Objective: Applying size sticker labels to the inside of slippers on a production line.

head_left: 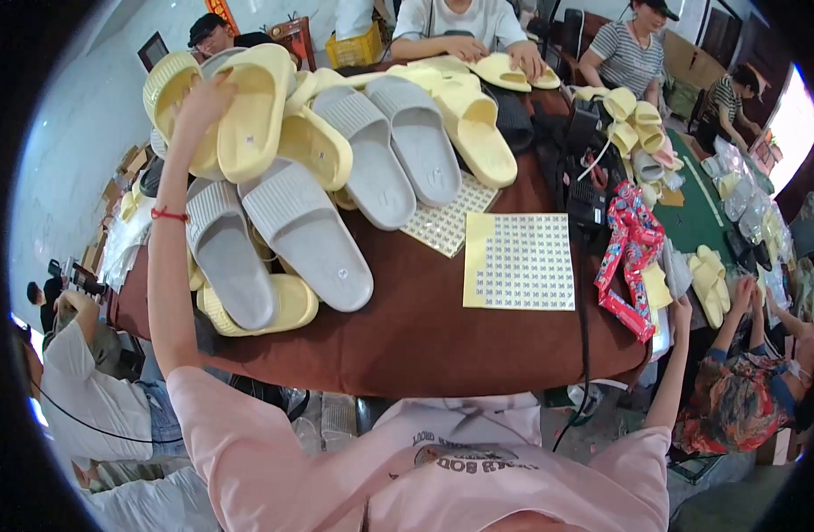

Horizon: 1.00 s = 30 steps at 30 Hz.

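My left hand [210,99] reaches up to the far left of the table. Its fingers are closed round a pair of pale yellow slide slippers [254,124], lifted over the pile. Below lie grey slippers [314,235] and a yellow slipper [287,306]. To their right rest another grey pair [416,142] and more yellow slippers [479,133]. My right hand [681,312] is at the table's right edge, beside a pale plastic bag [677,270] and a yellow sheet [657,285]. Its fingers are too small and partly hidden to read.
A sticker sheet [524,266] lies on the brown tablecloth [407,310], another [447,217] partly under slippers. A red patterned strap [633,257] and black device [587,199] with a cable stand right. People work around; one person's hands [522,60] hold yellow slippers across the table.
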Each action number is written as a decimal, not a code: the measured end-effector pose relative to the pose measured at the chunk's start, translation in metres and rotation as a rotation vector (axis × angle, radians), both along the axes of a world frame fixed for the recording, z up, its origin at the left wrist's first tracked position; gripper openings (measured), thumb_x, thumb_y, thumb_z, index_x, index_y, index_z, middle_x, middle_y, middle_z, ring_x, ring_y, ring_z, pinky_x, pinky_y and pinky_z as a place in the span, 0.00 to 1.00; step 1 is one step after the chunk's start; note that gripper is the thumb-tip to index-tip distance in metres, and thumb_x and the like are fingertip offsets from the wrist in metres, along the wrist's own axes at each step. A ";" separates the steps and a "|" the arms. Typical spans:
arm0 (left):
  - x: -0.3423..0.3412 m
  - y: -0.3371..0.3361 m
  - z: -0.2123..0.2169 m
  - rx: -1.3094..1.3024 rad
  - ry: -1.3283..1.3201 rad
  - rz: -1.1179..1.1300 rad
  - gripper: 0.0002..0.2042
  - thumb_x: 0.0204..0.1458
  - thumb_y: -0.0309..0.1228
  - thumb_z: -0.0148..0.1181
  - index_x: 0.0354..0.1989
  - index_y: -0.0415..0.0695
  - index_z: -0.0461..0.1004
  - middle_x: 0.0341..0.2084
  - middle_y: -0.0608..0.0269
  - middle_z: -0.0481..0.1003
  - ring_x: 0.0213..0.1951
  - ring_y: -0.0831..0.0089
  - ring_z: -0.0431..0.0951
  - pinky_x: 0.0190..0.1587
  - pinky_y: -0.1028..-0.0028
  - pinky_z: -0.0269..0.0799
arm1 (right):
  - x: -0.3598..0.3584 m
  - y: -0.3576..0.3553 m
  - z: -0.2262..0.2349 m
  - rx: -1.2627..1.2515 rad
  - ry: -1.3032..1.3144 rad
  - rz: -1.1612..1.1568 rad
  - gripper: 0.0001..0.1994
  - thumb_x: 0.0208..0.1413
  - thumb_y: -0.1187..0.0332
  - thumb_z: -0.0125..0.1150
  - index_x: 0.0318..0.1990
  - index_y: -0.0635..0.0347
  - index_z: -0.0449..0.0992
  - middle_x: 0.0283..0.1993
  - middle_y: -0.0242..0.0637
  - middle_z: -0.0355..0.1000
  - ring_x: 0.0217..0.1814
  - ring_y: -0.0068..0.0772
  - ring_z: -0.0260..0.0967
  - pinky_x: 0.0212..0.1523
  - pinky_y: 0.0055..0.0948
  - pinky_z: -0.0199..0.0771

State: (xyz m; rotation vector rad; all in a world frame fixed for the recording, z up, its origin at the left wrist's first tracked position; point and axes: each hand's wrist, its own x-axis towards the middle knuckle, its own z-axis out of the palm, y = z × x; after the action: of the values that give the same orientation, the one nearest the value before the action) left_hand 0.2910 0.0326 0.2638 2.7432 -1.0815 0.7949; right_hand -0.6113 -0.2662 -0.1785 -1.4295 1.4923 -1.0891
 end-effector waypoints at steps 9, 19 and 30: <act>-0.039 0.026 -0.022 -0.039 0.018 -0.056 0.22 0.56 0.47 0.45 0.56 0.53 0.71 0.59 0.47 0.64 0.67 0.47 0.51 0.66 0.42 0.39 | 0.063 0.057 0.165 -0.357 -0.198 -0.290 0.20 0.57 0.60 0.60 0.51 0.65 0.73 0.48 0.35 0.72 0.48 0.26 0.69 0.47 0.25 0.66; -0.121 0.046 -0.055 -0.147 -0.539 -0.080 0.17 0.56 0.37 0.53 0.53 0.51 0.73 0.62 0.58 0.63 0.66 0.64 0.56 0.67 0.55 0.44 | 0.201 0.166 0.319 -0.672 -0.284 -0.043 0.21 0.61 0.66 0.54 0.58 0.66 0.65 0.55 0.36 0.68 0.53 0.25 0.65 0.55 0.25 0.62; -0.237 0.029 -0.134 -0.518 0.922 -1.111 0.26 0.61 0.35 0.50 0.66 0.39 0.55 0.61 0.51 0.63 0.63 0.61 0.61 0.64 0.67 0.53 | 0.433 0.233 0.289 -0.709 0.134 0.860 0.29 0.63 0.56 0.46 0.63 0.68 0.52 0.63 0.55 0.53 0.66 0.55 0.48 0.67 0.43 0.42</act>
State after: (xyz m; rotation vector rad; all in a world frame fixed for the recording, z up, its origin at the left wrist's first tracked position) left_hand 0.0539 0.0619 0.1302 1.3582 -1.5019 -0.3025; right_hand -0.1778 -0.0333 0.1108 -2.3471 0.3990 -0.9788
